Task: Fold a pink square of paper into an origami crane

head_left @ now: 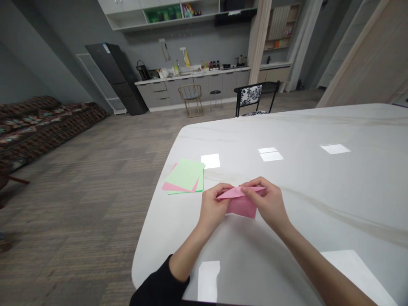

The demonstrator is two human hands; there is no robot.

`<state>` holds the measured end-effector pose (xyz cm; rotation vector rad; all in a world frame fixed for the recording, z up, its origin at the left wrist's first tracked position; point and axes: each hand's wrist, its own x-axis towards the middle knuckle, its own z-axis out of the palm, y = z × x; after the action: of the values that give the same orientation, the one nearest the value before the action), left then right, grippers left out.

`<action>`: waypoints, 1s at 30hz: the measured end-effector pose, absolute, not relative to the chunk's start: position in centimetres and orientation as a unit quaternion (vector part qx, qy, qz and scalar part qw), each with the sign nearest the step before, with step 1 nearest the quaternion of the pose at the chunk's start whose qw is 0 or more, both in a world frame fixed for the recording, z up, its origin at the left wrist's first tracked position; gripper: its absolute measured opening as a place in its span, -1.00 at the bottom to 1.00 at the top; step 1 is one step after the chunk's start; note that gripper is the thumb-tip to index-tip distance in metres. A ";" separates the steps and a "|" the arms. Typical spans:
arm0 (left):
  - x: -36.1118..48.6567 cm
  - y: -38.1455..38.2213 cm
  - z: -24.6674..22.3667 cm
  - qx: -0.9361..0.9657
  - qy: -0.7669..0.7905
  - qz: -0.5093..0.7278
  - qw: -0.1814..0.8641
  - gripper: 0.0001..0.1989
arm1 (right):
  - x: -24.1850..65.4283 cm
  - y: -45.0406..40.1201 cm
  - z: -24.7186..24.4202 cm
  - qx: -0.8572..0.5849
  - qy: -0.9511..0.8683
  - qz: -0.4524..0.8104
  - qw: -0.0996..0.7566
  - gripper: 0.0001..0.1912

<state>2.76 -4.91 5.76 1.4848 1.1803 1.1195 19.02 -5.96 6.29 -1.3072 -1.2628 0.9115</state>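
A sheet of pink paper [241, 207] is folded over on itself, its paler top flap tapering to a sharp point at the left. Just left of it lies a loose stack of green and pink sheets [185, 176], corners fanned askew

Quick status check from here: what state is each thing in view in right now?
Left hand: pinching the pink paper's left end.
Right hand: pinching the pink paper's right end.
Pink paper: folded, not flat, held in both hands.
Paper stack: loose, green sheets over pink, lying askew.
Fridge: doors shut.
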 end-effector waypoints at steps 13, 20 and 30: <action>2.7 -4.4 5.4 0.559 0.474 0.471 0.492 -0.81 | 18.5 -6.3 5.9 -0.508 -0.616 0.322 0.509 -0.89; 3.6 -5.6 5.7 0.538 0.416 0.455 0.575 -0.59 | 18.4 -6.3 4.3 -0.474 -0.723 0.185 0.467 -0.71; 2.5 -6.4 6.0 0.424 0.283 0.415 0.754 -0.28 | 17.7 -6.9 5.3 -0.476 -0.691 0.303 0.452 -0.76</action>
<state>2.49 -6.41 6.03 0.9259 0.6174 0.9052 17.67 -6.92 5.33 -1.1760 -1.7063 0.7497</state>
